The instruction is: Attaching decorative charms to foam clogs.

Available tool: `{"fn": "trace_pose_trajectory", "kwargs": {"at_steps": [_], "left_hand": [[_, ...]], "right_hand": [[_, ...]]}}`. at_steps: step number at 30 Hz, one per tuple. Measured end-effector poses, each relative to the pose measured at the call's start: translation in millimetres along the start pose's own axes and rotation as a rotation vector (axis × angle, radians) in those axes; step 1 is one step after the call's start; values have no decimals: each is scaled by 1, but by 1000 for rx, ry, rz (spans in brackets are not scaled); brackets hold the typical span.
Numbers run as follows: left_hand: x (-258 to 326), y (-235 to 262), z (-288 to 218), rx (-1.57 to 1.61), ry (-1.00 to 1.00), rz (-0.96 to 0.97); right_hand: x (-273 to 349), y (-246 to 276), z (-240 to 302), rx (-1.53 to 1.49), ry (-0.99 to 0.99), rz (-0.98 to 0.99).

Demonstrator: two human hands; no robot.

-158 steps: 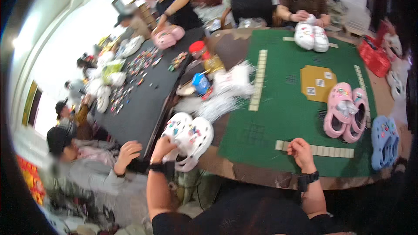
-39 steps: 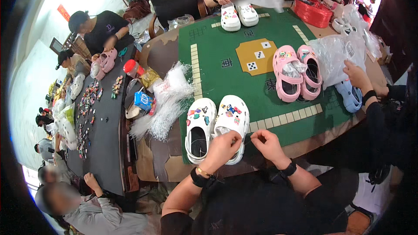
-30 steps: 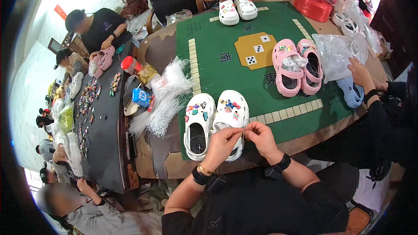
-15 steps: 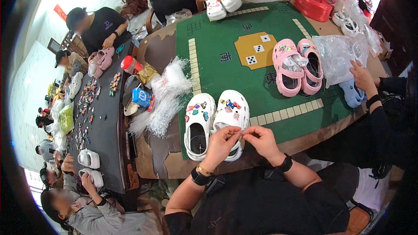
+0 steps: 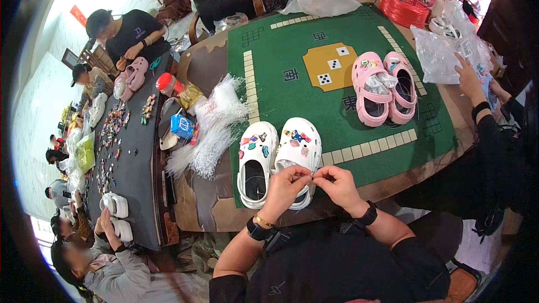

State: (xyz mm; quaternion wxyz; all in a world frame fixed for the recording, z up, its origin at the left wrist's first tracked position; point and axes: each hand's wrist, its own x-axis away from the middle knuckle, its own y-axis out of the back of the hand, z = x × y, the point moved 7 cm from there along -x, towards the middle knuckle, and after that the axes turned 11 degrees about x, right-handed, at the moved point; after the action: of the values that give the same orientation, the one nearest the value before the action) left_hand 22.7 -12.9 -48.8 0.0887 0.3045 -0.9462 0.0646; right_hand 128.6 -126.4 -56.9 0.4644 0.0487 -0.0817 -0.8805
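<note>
A pair of white clogs with colourful charms lies on the green mat's near left part, the left clog [image 5: 257,140] beside the right clog [image 5: 298,141]. Over the heel of the right clog, my left hand [image 5: 285,189] and my right hand [image 5: 338,186] meet fingertip to fingertip, both pinched closed. Whatever is between the fingers is too small to make out. White filling shows inside the right clog, partly covered by my left hand. A thin clear strand curves in the left clog's opening.
Left of the clogs lie a bundle of clear plastic strands [image 5: 209,134], a blue packet [image 5: 182,126] and a red-lidded jar [image 5: 167,83]. Pink clogs [image 5: 371,81] stand to the right. A co-worker's hand [image 5: 470,81] holds a clear bag [image 5: 435,56]. Charms [image 5: 115,120] cover the dark side table.
My hands stay nearly in place, still pinched. Across the table, a person has lifted the white clogs off the mat. At right, the co-worker's bag has shifted right and the blue clog has left the mat.
</note>
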Motion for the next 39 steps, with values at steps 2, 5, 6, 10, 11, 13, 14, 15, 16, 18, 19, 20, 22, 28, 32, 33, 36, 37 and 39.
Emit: {"fn": "trace_pose_trajectory", "kwargs": {"at_steps": [2, 5, 6, 10, 11, 13, 14, 15, 16, 18, 19, 20, 22, 28, 32, 33, 36, 37, 39], "left_hand": [[0, 1, 4, 36, 27, 2], [0, 2, 6, 34, 34, 12], [-1, 2, 6, 46, 21, 19], [1, 2, 5, 7, 42, 20], [0, 3, 4, -33, 47, 11], [1, 2, -1, -55, 5, 13], [2, 1, -2, -57, 15, 25], [1, 1, -2, -65, 35, 32], [1, 2, -1, -86, 49, 35], [0, 0, -2, -49, 42, 59], [0, 1, -1, -68, 49, 62], [0, 1, -2, -77, 26, 69], [-1, 2, -1, -139, 29, 70], [3, 1, -5, -142, -39, 69], [6, -1, -17, -347, -185, 83], [7, -2, -19, -352, -206, 91], [7, 1, -16, -321, -150, 78], [6, 0, -14, -300, -118, 94], [6, -1, -13, -349, -111, 121]], "right_hand": [[-1, 0, 0, -3, -17, 8], [-1, 0, -1, 12, -30, 29], [-1, 1, 0, 11, -19, 33], [-1, 1, -3, 30, -30, 56], [-1, 2, -4, 38, -31, 61], [-2, 2, -4, 65, -41, 67], [-2, 2, -5, 75, -62, 72], [-3, 3, -4, 71, -48, 78], [-2, 2, -3, 62, -55, 89], [-4, 2, -2, 59, -56, 102], [-3, 3, -1, 64, -51, 104], [-4, 3, -1, 68, -65, 111], [-4, 3, -1, 73, -59, 113], [-5, 1, -8, 133, -82, 158], [-7, -1, -14, 39, -126, 178], [-8, -1, -12, -15, -83, 171], [-8, -3, -9, -91, -59, 164], [-9, -2, -10, -56, -69, 164], [-8, -1, -4, -78, 7, 182]]}}
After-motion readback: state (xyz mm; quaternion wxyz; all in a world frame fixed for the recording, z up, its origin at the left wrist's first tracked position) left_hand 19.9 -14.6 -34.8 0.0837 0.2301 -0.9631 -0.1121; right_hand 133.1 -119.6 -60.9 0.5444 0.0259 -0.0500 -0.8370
